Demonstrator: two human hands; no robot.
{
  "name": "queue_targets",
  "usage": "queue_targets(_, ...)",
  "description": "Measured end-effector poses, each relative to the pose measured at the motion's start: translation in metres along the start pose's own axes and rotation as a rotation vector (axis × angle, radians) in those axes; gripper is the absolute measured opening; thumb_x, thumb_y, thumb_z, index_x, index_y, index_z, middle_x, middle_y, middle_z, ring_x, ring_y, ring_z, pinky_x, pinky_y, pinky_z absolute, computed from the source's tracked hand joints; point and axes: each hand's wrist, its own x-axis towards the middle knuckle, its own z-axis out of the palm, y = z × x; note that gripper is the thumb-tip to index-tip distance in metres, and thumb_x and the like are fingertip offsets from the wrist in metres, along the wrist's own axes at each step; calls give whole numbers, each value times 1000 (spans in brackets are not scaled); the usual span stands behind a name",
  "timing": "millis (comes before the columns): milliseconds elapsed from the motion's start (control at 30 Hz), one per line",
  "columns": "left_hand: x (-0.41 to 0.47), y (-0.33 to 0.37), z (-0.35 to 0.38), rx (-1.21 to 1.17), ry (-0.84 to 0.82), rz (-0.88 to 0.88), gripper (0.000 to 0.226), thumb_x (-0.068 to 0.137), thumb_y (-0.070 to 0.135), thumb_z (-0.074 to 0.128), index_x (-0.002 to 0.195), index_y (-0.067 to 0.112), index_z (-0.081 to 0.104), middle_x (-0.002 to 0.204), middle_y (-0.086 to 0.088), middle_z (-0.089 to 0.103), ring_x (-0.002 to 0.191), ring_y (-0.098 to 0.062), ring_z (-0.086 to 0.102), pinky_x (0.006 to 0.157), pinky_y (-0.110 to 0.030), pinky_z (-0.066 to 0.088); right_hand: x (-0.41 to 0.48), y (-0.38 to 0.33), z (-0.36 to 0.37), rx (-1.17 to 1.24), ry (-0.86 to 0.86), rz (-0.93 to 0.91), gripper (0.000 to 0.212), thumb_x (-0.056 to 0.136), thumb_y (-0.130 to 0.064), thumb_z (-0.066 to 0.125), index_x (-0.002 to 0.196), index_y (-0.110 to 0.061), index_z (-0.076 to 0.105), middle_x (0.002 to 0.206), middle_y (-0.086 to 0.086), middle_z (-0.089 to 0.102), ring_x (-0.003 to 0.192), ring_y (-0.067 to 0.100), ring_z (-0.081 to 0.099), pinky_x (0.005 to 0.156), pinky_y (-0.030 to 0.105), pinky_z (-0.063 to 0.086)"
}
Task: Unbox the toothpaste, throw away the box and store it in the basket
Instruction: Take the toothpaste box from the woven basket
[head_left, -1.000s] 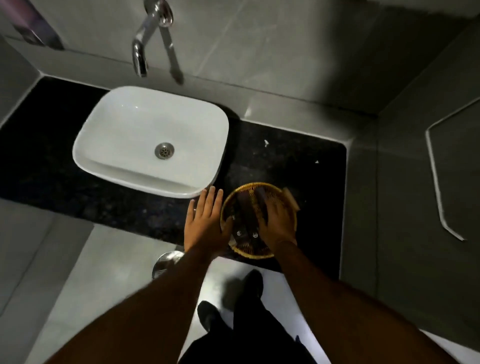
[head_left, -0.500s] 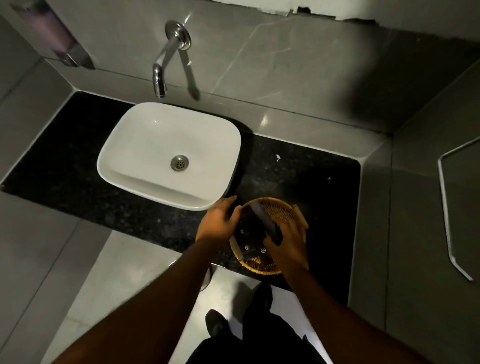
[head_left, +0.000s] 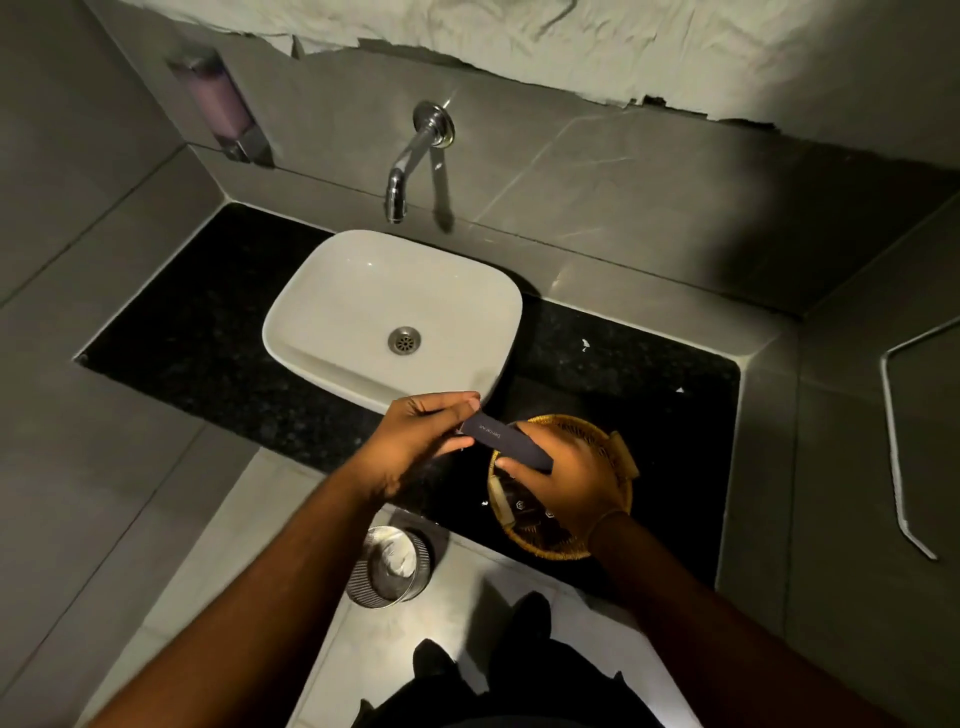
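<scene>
I've got the dark toothpaste box (head_left: 506, 442) gripped in both hands, held up above the black worktop (head_left: 218, 358). My right hand (head_left: 563, 480) wraps its lower end, fingers closed round it. My left hand (head_left: 421, 439) pinches the upper end between thumb and fingertips. Box is slanted, upper end toward 10 o'clock, lower end over the wicker basket (head_left: 621, 457). Basket sits on the worktop at 4 o'clock from the white sink (head_left: 363, 291), a few dark items inside, can't tell what. Metal bin (head_left: 389, 566) on the floor at 6 o'clock from my left hand. Tap (head_left: 410, 161) at 12 o'clock above the sink.
</scene>
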Motion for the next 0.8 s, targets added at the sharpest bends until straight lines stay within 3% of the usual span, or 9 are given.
queue_targets(133,-19,-3,-20,-16,-31,-17,33,73,20,92,105,10,89,112,-23,84,94,-23,86,85,-28,68,2,-13,-11,-107,33,-114,39,90,-62,66,120,-38,66,96,-15,74,92,2,65,73,16,52)
queue_targets(233,-26,-7,-30,132,49,-7,24,80,17,93,102,10,90,105,-24,85,89,-23,85,84,-29,69,-2,-17,-16,-218,38,-172,40,87,-64,66,118,-38,65,95,-15,73,88,4,64,64,8,42)
queue_targets(400,-36,-10,-33,249,131,58,13,85,9,92,96,4,88,86,-15,85,79,-20,79,88,-39,66,-6,-19,-13,-235,-7,-188,46,88,-68,62,122,-38,63,94,-14,73,81,9,70,63,33,59)
queue_targets(567,-43,-11,-33,216,166,5,22,81,11,96,99,3,88,90,-15,85,80,-21,78,83,-32,70,-12,-21,-11,-198,-32,-197,52,88,-67,62,128,-34,64,104,-11,76,89,12,72,69,38,62)
queue_targets(633,-46,-12,-34,222,166,-6,11,80,10,96,88,11,89,87,-13,85,76,-20,78,81,-32,69,-15,-22,-11,-225,-38,-209,51,88,-68,60,127,-35,64,103,-12,75,88,12,71,68,38,62)
queue_targets(733,-50,-14,-32,282,181,36,24,83,2,92,68,18,85,78,-11,81,75,-27,73,85,-41,65,-16,-28,-10,-268,-70,-221,47,89,-67,59,125,-37,63,103,-13,73,88,11,70,69,36,62)
queue_targets(800,-51,-16,-30,307,185,93,17,85,-5,87,79,10,81,87,-17,78,84,-31,71,93,-49,61,-16,-30,-8,-263,-94,-189,46,89,-65,62,125,-37,63,103,-13,73,90,11,70,70,37,62)
